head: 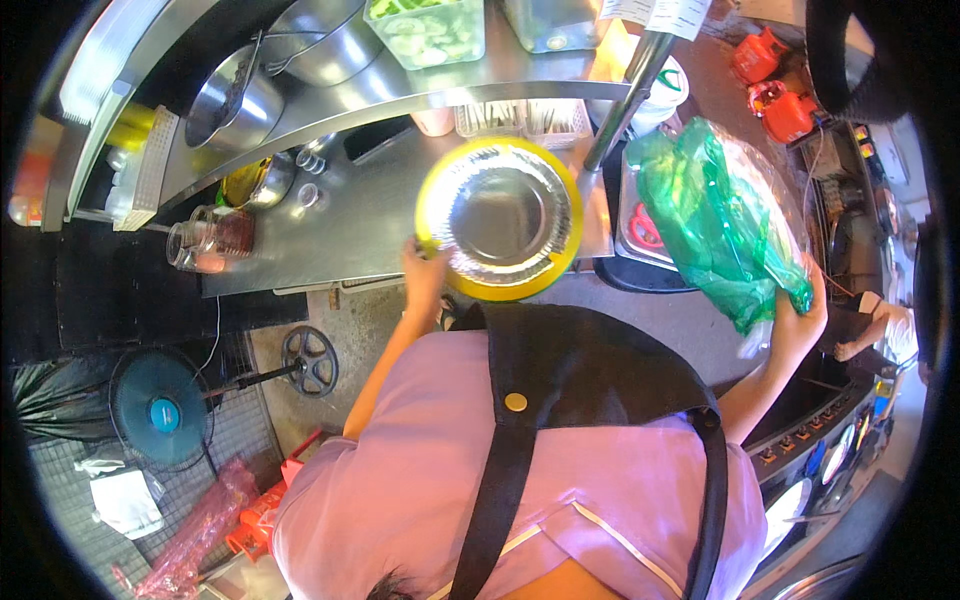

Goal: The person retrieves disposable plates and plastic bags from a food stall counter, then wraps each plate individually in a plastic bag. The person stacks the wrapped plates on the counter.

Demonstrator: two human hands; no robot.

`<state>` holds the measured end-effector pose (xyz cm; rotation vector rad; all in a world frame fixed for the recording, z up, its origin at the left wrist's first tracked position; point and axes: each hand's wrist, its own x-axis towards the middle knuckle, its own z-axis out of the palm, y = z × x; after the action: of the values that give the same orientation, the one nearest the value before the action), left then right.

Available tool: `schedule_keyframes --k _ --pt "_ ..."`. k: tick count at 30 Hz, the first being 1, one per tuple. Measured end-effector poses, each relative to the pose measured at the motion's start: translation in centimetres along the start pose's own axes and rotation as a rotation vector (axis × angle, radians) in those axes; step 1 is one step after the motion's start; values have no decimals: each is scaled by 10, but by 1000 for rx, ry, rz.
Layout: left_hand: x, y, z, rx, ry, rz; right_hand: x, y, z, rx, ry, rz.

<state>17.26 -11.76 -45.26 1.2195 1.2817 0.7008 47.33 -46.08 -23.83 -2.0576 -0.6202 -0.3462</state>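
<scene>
My left hand (425, 279) grips the near-left edge of a round, shiny silver plate (499, 217) with a yellow rim. The plate is held over the front of a stainless steel counter (352, 202); its underside is hidden. Off to the right, my right hand (806, 304) is closed around the gathered end of a green and clear plastic bag (712, 217). The bag is crumpled and bulges outward, and its contents cannot be made out. Partly behind it, red scissor handles (645, 226) lie in a tray (626, 244).
A steel shelf (420, 94) crosses above the counter, carrying a tub of sliced cucumber (427, 37) and metal pots (236, 97). A metal post (630, 97) stands right of the plate. Jars (214, 236) sit left, a fan (157, 409) beyond. Another person (885, 326) is far right.
</scene>
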Motion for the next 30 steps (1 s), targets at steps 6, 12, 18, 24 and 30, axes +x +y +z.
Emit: schedule_keyframes --k 6,12,18,24,30 --pt "-10 -13 48 -112 -163 -395 -31 32 -30 1 40 101" --pt "-5 -45 72 -163 -200 -380 -40 39 -23 233 -22 129" --pt "-26 -4 49 74 69 -229 -30 -19 56 416 -327 57" --pt "-63 52 -18 -298 -150 318 -42 -79 204 715 -662 186" --pt "-47 78 -57 -197 27 522 -114 -138 333 1098 -899 308"
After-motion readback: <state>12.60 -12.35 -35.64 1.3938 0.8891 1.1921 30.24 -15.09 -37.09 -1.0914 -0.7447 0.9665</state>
